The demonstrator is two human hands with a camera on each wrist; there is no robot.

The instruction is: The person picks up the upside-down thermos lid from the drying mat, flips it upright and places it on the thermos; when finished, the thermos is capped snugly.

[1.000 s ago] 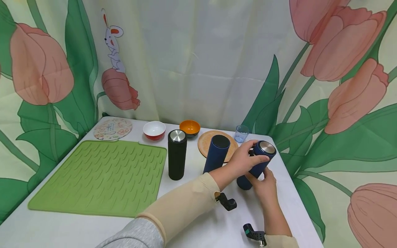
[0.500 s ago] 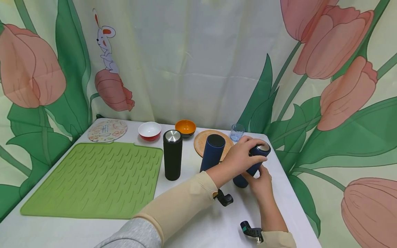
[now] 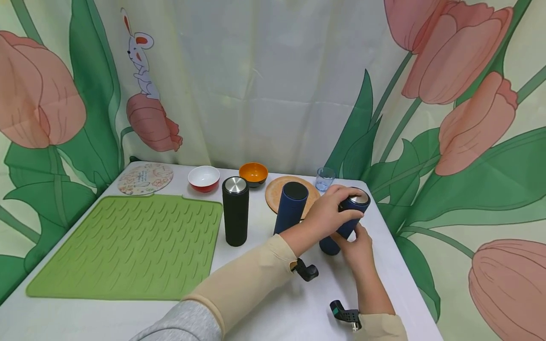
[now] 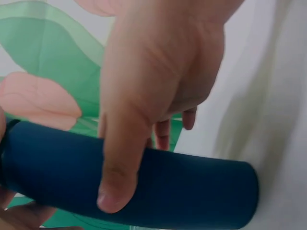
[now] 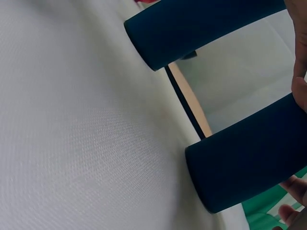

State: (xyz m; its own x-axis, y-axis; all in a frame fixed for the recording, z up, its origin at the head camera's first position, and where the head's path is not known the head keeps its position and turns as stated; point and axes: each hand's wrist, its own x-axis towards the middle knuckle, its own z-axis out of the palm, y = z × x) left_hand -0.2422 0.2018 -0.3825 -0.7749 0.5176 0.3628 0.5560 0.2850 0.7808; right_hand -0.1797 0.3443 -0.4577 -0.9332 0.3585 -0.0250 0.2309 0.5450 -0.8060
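Observation:
A dark blue thermos bottle (image 3: 350,226) with a silver-topped lid (image 3: 357,198) leans at the right of the table. My left hand (image 3: 330,208) grips it around the lid, thumb on the near side and fingers over the far side. Lower down, my right hand (image 3: 357,246) holds the body; in the left wrist view its thumb (image 4: 119,177) lies across the blue side. The bottle's base shows close to the cloth in the right wrist view. A second blue bottle (image 3: 292,203) stands just left, partly behind my left forearm, and a black bottle (image 3: 235,213) stands further left.
A green ridged drying mat (image 3: 132,246) covers the table's left side. Along the back are a round floral mat (image 3: 145,179), a red bowl (image 3: 204,179), an orange bowl (image 3: 253,174), a round wooden board (image 3: 273,192) and a clear glass (image 3: 325,179).
The head view has shifted slightly, moving everything left in it. My left fingers reach further over the lid than a second ago. Both hands keep their hold on the bottle.

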